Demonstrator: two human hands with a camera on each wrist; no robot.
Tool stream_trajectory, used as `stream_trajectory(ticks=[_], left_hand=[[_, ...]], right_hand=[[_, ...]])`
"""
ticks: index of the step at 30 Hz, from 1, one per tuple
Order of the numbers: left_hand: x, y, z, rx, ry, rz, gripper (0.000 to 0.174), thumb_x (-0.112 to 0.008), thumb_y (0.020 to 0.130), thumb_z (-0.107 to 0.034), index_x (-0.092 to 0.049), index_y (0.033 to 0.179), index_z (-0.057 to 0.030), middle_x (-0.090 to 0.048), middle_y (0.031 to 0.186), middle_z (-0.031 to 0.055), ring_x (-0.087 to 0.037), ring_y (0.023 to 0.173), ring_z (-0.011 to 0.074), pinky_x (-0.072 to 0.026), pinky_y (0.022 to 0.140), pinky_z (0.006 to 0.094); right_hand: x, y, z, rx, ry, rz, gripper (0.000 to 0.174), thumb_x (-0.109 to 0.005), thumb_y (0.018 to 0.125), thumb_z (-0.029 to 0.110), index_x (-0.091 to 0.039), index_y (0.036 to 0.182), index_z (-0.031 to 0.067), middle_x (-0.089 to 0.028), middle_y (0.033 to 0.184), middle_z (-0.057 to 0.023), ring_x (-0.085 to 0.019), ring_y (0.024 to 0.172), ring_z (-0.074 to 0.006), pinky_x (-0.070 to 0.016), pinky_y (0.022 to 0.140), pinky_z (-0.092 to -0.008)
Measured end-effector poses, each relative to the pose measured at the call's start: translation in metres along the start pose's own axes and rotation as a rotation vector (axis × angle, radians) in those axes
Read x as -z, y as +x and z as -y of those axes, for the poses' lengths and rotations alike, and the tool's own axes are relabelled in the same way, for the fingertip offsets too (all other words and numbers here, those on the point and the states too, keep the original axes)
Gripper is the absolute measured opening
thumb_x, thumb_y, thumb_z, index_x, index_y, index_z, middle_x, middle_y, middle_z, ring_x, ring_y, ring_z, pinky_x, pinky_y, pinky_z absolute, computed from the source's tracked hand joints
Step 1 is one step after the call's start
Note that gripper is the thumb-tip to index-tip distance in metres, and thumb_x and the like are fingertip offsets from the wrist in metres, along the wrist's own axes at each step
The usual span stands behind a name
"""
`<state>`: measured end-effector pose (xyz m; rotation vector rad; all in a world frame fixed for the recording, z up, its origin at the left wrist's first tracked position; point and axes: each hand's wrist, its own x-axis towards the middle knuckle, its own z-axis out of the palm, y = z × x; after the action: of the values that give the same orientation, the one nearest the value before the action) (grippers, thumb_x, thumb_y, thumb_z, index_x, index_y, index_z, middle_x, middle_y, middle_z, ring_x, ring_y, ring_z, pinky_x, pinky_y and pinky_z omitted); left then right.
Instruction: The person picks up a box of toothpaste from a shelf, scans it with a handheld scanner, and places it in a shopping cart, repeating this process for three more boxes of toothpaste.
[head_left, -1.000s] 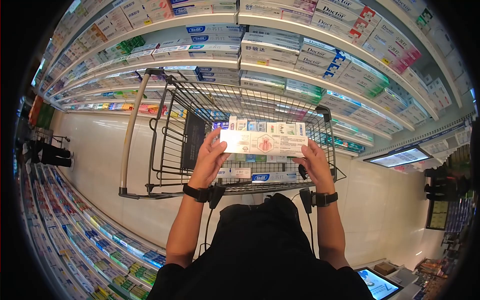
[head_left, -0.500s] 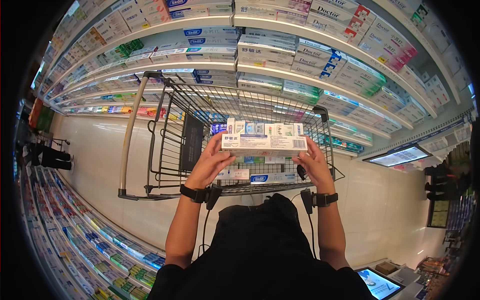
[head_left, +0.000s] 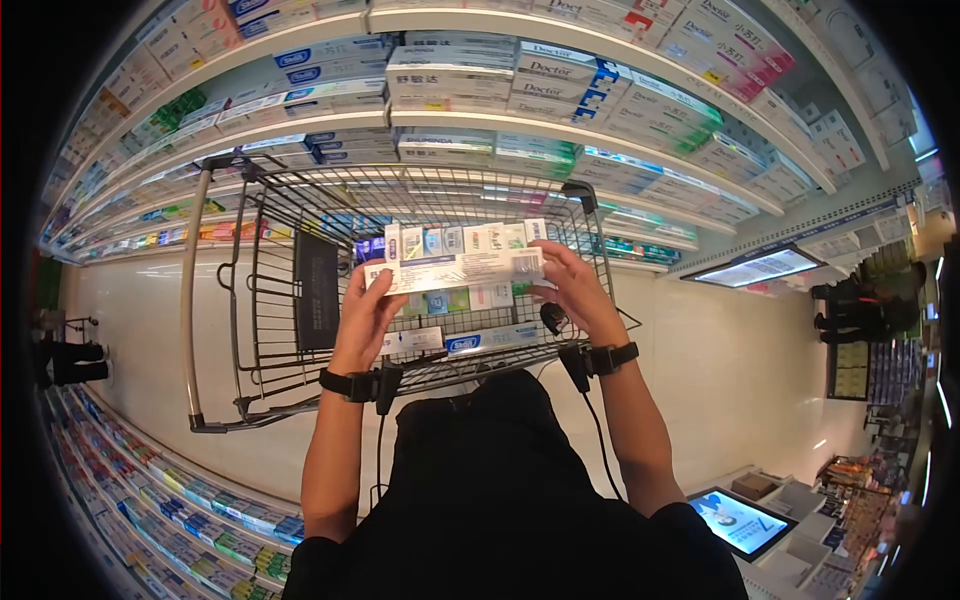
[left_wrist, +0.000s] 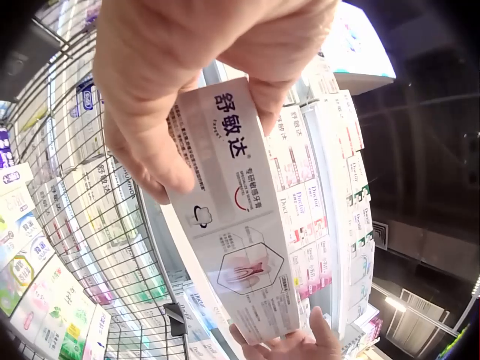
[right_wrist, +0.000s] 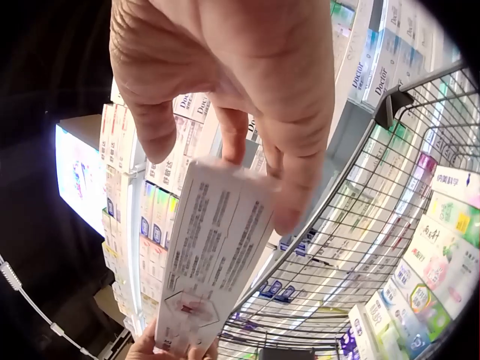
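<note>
A long white toothpaste box (head_left: 460, 272) lies level between the hands above the cart, a barcode near its right end in the head view. My left hand (head_left: 366, 312) pinches the left end; in the left wrist view the thumb and fingers of that hand (left_wrist: 202, 82) grip opposite edges of the box (left_wrist: 238, 210). My right hand (head_left: 580, 298) is at the other end. In the right wrist view, that hand's (right_wrist: 232, 90) fingers touch the box (right_wrist: 214, 240) near its end, while the thumb stands apart from it.
The wire shopping cart (head_left: 300, 190) holds several toothpaste boxes (head_left: 495, 237), with a Skdn box (head_left: 490, 340) near its closest side. Stocked shelves (head_left: 450, 85) rise beyond it. A lit screen (head_left: 740, 522) is at lower right; people (head_left: 850, 310) stand farther right.
The box has been turned about its long axis, from the hexagon picture to the barcode side. My right thumb has moved off it. The cart and shelves have shifted left in view.
</note>
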<state>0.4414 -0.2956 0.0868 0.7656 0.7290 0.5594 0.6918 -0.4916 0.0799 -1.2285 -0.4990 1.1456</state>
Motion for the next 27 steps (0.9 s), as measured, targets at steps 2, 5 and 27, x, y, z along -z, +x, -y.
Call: stream_trajectory(ticks=[2, 5, 27], left_hand=[[0.002, 0.007, 0.003, -0.057, 0.039, -0.035, 0.038, -0.065, 0.09, -0.016, -0.046, 0.121, -0.0045, -0.058, 0.109, 0.0096, -0.062, 0.097, 0.0179, -0.0554, 0.081, 0.0267], [0.018, 0.021, 0.011, -0.086, 0.087, -0.053, 0.042, -0.066, 0.09, -0.018, -0.044, 0.124, -0.0043, -0.057, 0.111, 0.0098, -0.061, 0.098, 0.0169, -0.0544, 0.082, 0.0265], [0.008, 0.007, -0.033, -0.433, 0.396, -0.501, 0.074, -0.075, 0.079, -0.01, -0.032, 0.139, 0.0021, -0.059, 0.113, 0.0148, -0.06, 0.1, 0.0188, -0.0493, 0.088, 0.0308]], right_hand=[[0.024, 0.016, 0.002, -0.084, -0.144, -0.068, 0.051, -0.06, 0.092, 0.032, -0.047, 0.132, 0.0054, -0.053, 0.128, -0.0095, -0.054, 0.113, -0.0189, -0.0489, 0.09, -0.0341], [0.068, 0.04, -0.003, -0.262, -0.503, -0.159, 0.051, -0.06, 0.09, 0.04, -0.055, 0.125, 0.0036, -0.06, 0.116, -0.0086, -0.058, 0.104, -0.018, -0.051, 0.082, -0.034], [0.151, 0.09, -0.192, -0.898, -1.705, 0.511, 0.033, -0.069, 0.08, 0.023, -0.067, 0.106, 0.0025, -0.067, 0.109, -0.0164, -0.066, 0.099, -0.0278, -0.0542, 0.083, -0.0401]])
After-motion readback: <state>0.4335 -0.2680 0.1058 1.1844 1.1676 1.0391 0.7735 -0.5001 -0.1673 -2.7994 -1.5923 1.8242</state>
